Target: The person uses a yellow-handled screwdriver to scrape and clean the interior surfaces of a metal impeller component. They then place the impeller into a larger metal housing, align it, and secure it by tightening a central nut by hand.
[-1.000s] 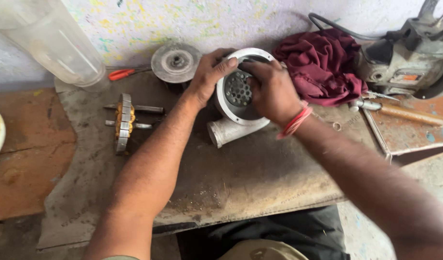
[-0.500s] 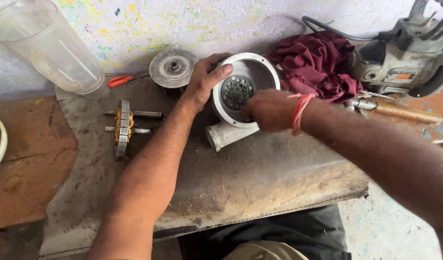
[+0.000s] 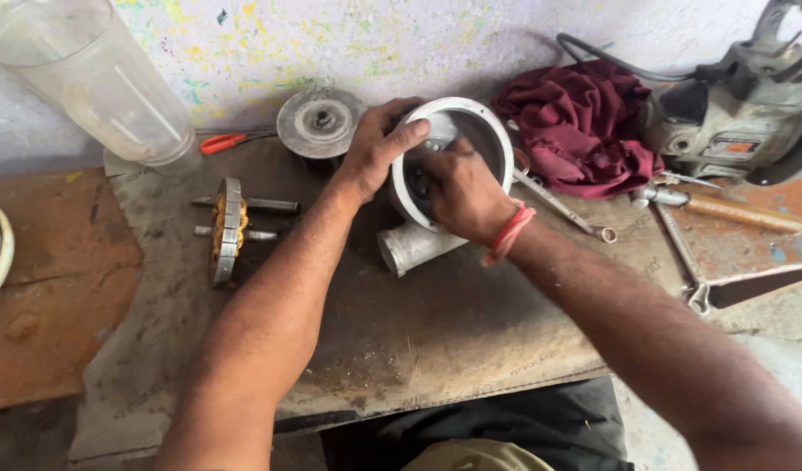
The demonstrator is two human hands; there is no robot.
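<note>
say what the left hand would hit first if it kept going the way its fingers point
The left hand grips the rim of the round metal housing, fingers aimed right. Past it, the maroon cloth likely comes first, though depth is unclear.

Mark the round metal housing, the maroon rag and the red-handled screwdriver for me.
round metal housing (image 3: 484, 118): head view, on its upper right rim.
maroon rag (image 3: 584, 126): head view, on the middle of the bunched cloth.
red-handled screwdriver (image 3: 220, 142): head view, on the red handle.

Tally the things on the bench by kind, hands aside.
Grey metal housing, held by left hand and right hand: 1
Rotor parts: 2
Hand tools: 3
Maroon cloth: 1
Clear jar: 1
Total: 8
</note>
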